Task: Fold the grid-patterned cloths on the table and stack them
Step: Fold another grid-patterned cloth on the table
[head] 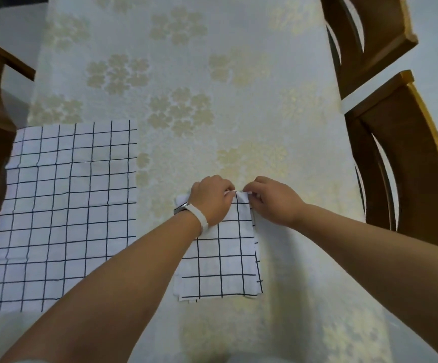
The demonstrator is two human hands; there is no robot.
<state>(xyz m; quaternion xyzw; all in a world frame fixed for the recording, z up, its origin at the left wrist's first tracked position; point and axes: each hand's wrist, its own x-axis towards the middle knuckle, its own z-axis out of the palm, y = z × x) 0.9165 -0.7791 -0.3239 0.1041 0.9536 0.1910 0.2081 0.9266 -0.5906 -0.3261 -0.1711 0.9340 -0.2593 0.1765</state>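
Both hands meet at the far edge of the folded grid cloth (225, 260), which lies on the table (238, 113) at about 5 o'clock from its centre. The left hand (210, 199) and right hand (272, 203) sit almost touching, fingertips curled and pinching the cloth at its 12 o'clock edge. A second grid cloth (63, 210) lies spread flat at 9 o'clock, well apart and not yet folded. Layers sit offset along the folded cloth's right and near edges. The risk, as I judge it, is that drawing the pinched edge over drags the lower layers askew and leaves a crooked fold. The table's covering looks smooth, so the bundle could also slide. Wooden chairs (396, 179) stand at 3 o'clock.
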